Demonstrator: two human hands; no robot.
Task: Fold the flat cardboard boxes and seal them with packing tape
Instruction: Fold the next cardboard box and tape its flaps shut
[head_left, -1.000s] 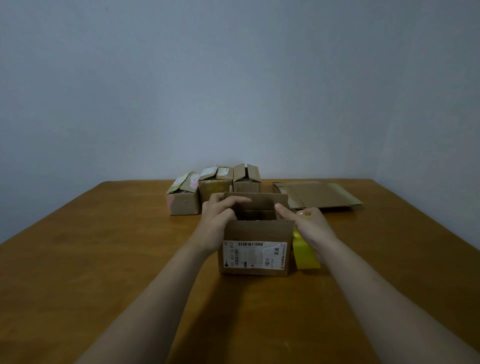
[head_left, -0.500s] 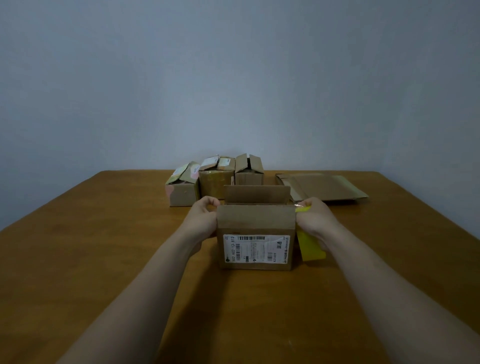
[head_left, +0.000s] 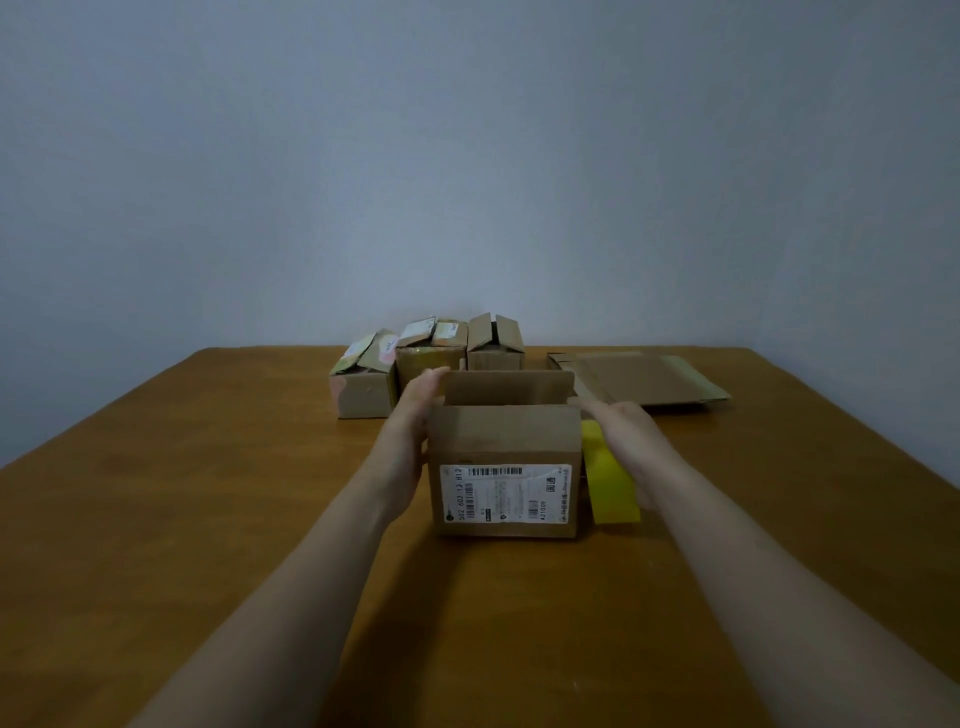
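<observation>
Nearest, on the table (head_left: 182, 519): only two bare forearms reaching in from the near edge.

Just beyond, at mid-table, the open box (head_left: 504, 441), labelled side facing near, long axis left to right.

Against its left wall, the left hand (head_left: 410, 421): fingers straight and together, gripping nothing, tips up beside the left end of the upright far flap (head_left: 509, 387).

At its right side, the right hand (head_left: 623, 431): fingers likewise straight, pointing far-left at the flap's right corner, closed round nothing that shows.

Between that hand and the box wall, the yellow tape roll (head_left: 610, 478), standing on edge (touching the wrist or only beside it, cannot tell).

Far flap hinged along the box's long axis, so probably to be pressed down toward the near side. Both sets of fingertips about level with its ends, neither hand clearly nearer. Other flaps hidden from this angle.

Farther off, three small boxes (head_left: 434, 356) in a row close behind the left fingertips, so little room there. Far right, flat cardboard (head_left: 649, 379) just past the right fingertips.

Freest room: the near side and out to left and right.
</observation>
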